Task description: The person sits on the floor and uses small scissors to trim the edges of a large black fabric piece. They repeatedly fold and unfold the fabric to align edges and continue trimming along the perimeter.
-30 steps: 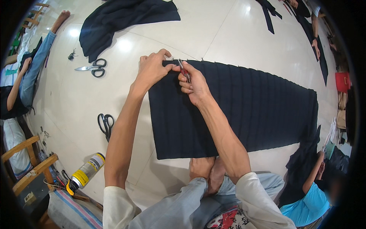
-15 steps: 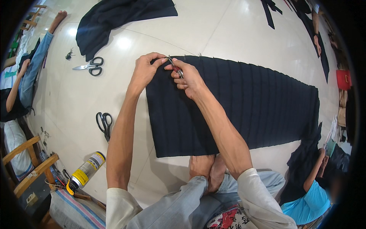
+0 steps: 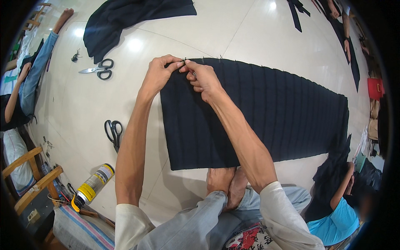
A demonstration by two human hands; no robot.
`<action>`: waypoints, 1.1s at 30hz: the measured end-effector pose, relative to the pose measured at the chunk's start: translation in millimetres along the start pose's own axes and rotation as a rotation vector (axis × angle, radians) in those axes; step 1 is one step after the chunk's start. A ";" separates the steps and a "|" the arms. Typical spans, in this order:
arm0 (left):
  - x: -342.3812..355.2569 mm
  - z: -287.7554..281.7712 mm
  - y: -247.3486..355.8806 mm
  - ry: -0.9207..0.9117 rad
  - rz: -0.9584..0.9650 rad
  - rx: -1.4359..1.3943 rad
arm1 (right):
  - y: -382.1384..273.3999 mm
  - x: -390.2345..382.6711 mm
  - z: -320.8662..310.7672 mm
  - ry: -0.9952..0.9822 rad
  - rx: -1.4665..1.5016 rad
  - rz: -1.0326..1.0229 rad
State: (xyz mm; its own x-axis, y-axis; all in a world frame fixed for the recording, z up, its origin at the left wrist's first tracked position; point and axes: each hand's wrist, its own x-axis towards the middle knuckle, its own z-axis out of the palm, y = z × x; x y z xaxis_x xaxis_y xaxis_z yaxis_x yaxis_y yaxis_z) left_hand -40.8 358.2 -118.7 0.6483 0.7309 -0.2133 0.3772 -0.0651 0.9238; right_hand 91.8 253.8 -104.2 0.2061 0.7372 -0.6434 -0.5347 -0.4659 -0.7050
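Note:
A large piece of black pleated cloth [image 3: 258, 112] lies spread on the floor before me, short thread ends standing along its far edge. My left hand [image 3: 161, 74] pinches that edge near its far left corner. Right beside it, my right hand [image 3: 203, 79] is closed, with thumb and index fingertips at the same edge. Small thread snips [image 3: 194, 75] are tucked in the right palm, mostly hidden by the fingers. To the left lie scissors with black handles [image 3: 105, 69] and a second black-handled pair [image 3: 113, 132], partly behind my left forearm.
More black cloth [image 3: 125, 23] lies at the far left. A yellow-labelled spray can [image 3: 95, 184] lies near a wooden chair [image 3: 39, 189]. Other people sit at the left, at the lower right in a blue shirt [image 3: 335, 223], and at the far right. A red box [image 3: 375, 88] stands at right.
My right fingertips have moved up to the cloth's edge beside my left fingers. The snips, whose blades showed before, have withdrawn into my right palm.

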 end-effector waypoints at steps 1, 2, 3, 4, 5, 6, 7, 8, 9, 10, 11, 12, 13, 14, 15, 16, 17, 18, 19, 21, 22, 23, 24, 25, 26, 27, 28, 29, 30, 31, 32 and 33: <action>-0.5 -0.9 -0.2 -0.008 0.003 0.003 | 1.0 0.6 1.2 0.013 -0.018 -0.003; -0.8 -2.4 -0.8 -0.016 0.007 0.007 | 2.0 1.3 2.3 0.027 -0.035 -0.007; -0.8 -3.3 -1.8 -0.024 0.011 0.009 | 2.9 2.4 3.4 0.029 -0.046 -0.023; -0.3 -3.3 -3.6 -0.023 0.017 0.004 | 3.7 3.6 4.3 0.030 -0.056 -0.040; 0.3 -2.7 -5.9 -0.023 0.022 0.000 | 4.3 4.0 4.0 0.032 -0.066 -0.056; 1.1 -2.4 -6.0 -0.021 0.029 -0.005 | 3.9 2.5 2.4 0.006 0.022 -0.053; 1.5 -1.9 -6.0 -0.029 0.014 0.018 | 4.0 -1.0 -1.2 -0.020 0.110 -0.051; 1.7 -1.1 -5.9 -0.038 0.000 0.041 | 4.3 -5.4 -5.5 -0.045 0.198 -0.049; 0.9 -2.7 -5.7 -0.040 -0.017 0.065 | 6.6 -9.7 -9.0 -0.063 0.245 -0.057; 1.0 -1.9 0.6 -0.026 0.055 0.179 | 9.7 -16.9 -15.9 -0.075 0.292 -0.067; 2.0 -1.6 7.3 -0.011 0.126 0.294 | 12.3 -23.9 -21.8 -0.087 0.338 -0.077; 3.0 2.1 13.9 0.003 0.198 0.404 | 12.0 -32.2 -26.8 -0.068 0.309 -0.081; 6.1 6.5 17.2 -0.009 0.236 0.490 | 12.1 -36.4 -31.6 -0.061 0.299 -0.080; 10.9 10.9 20.0 -0.020 0.273 0.576 | 12.4 -39.4 -36.2 -0.054 0.290 -0.079; 14.8 15.4 25.0 -0.033 0.315 0.664 | 11.7 -41.1 -40.1 -0.046 0.284 -0.082; 16.6 20.3 29.8 -0.054 0.242 0.623 | 10.4 -40.7 -43.0 -0.041 0.270 -0.079; 17.8 25.0 34.8 -0.075 0.169 0.582 | 8.4 -38.7 -45.0 -0.036 0.256 -0.075; 18.3 27.8 38.2 -0.096 0.094 0.545 | 5.9 -36.6 -45.3 -0.033 0.246 -0.071; 17.6 29.1 36.1 -0.063 0.082 0.499 | 3.1 -34.3 -44.6 -0.037 0.212 -0.061; 13.7 29.8 28.7 0.000 0.055 0.408 | -1.7 -29.1 -41.7 -0.045 0.147 -0.039; 13.0 29.8 27.7 -0.009 0.019 0.367 | -2.1 -25.6 -41.4 -0.029 0.143 -0.024; 12.5 29.3 26.8 -0.018 -0.017 0.326 | -2.4 -21.9 -41.1 -0.014 0.138 -0.009; 11.7 28.6 27.6 -0.025 -0.053 0.285 | -2.3 -19.5 -40.9 0.000 0.132 0.007; 11.2 29.1 28.8 -0.025 -0.037 0.269 | -2.0 -18.7 -41.6 0.006 0.151 0.014; 10.8 30.4 30.2 -0.024 -0.021 0.252 | -1.6 -18.2 -42.8 0.012 0.169 0.021; 9.8 30.1 31.0 -0.020 -0.006 0.236 | -1.3 -18.0 -42.4 0.014 0.186 0.029; 8.9 29.5 29.5 -0.004 0.017 0.235 | -0.8 -17.8 -41.5 0.014 0.186 0.030; 8.2 29.1 26.7 0.012 0.040 0.235 | -0.4 -17.8 -40.6 0.013 0.186 0.031; 7.9 30.0 23.6 0.026 0.065 0.232 | 0.3 -18.1 -40.9 0.017 0.187 0.031; 7.8 30.3 20.1 0.030 0.068 0.221 | 1.1 -17.7 -41.1 0.014 0.195 0.033; 8.0 30.2 16.3 0.035 0.070 0.211 | 2.0 -16.5 -41.0 0.011 0.203 0.034; 8.4 30.4 16.3 0.039 0.074 0.200 | 1.4 -15.9 -40.8 0.008 0.212 0.035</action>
State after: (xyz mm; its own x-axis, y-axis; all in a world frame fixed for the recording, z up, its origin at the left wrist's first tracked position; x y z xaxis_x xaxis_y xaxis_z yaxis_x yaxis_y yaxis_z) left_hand -9.1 342.6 -115.1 0.6542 0.7449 -0.1312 0.4558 -0.2498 0.8543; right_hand 121.3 221.5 -107.0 0.1910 0.7181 -0.6692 -0.7017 -0.3769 -0.6046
